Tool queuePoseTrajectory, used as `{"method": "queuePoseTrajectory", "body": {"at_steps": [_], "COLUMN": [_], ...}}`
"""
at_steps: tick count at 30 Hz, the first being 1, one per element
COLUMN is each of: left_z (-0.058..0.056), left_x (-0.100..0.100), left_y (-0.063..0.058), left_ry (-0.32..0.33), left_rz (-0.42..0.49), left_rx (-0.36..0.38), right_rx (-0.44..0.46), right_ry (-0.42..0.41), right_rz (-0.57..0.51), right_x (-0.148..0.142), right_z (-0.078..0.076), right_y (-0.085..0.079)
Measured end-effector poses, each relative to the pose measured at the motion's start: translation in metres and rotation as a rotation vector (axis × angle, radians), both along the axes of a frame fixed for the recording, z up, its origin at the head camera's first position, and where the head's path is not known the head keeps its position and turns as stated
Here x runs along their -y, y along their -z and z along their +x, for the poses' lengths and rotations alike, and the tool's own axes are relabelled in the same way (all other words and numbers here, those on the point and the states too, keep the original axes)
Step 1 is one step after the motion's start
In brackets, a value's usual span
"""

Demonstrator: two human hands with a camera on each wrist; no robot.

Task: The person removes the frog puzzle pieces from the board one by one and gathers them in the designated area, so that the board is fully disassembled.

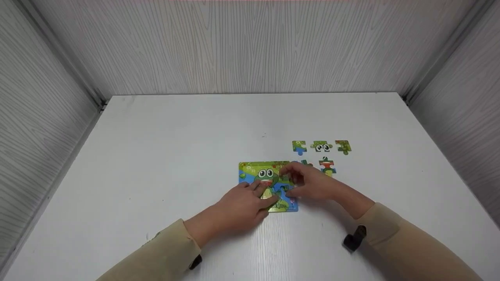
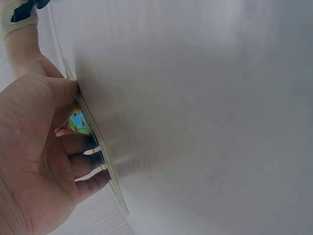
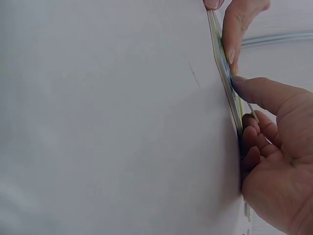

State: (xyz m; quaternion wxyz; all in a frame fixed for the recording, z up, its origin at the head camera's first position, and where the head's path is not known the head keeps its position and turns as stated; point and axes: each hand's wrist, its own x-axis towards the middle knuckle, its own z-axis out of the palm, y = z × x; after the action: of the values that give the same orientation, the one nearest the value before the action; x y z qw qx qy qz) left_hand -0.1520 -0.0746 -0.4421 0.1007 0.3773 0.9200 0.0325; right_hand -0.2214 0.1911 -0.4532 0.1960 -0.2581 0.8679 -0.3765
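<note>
Frog-printed, green-and-blue rectangular jigsaw board (image 1: 254, 164) lies on the white surface (image 1: 187, 128) beneath both hands. I have the left hand (image 1: 241, 203) resting on it, fingers spread; the right hand (image 1: 312, 183) curls its fingers at the right side, though whether they pinch anything I cannot tell. Loose, flat green jigsaw pieces (image 1: 322, 147) lie beyond. I judge this as piece-fitting; next calls for aligning tabs, then pressing down.

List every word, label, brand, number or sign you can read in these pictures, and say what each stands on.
Readable text: none.
Puzzle board: frog picture, no legible lettering; the left hand and right hand hide parts.
Loose puzzle pieces: printed artwork only, too small to rule out tiny print.
Black item at the right sleeve: too small to read any marking.
</note>
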Motion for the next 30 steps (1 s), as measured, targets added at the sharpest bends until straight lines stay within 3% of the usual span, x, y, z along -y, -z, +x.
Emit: {"method": "queuePoseTrajectory", "body": {"at_steps": [19, 30], "left_z": [-0.0003, 0.0005], "left_x": [-0.0002, 0.0002], "left_y": [-0.0006, -0.0003], "left_ry": [0.006, -0.003], "left_rz": [0.005, 0.017], "left_rx": [-0.001, 0.003], "right_rx": [-0.018, -0.015], "right_ry": [0.022, -0.009], "right_rz": [-0.017, -0.058], "right_x": [-0.0002, -0.0018], "right_z": [0.0022, 0.0018], "right_y": [0.0010, -0.0028]}}
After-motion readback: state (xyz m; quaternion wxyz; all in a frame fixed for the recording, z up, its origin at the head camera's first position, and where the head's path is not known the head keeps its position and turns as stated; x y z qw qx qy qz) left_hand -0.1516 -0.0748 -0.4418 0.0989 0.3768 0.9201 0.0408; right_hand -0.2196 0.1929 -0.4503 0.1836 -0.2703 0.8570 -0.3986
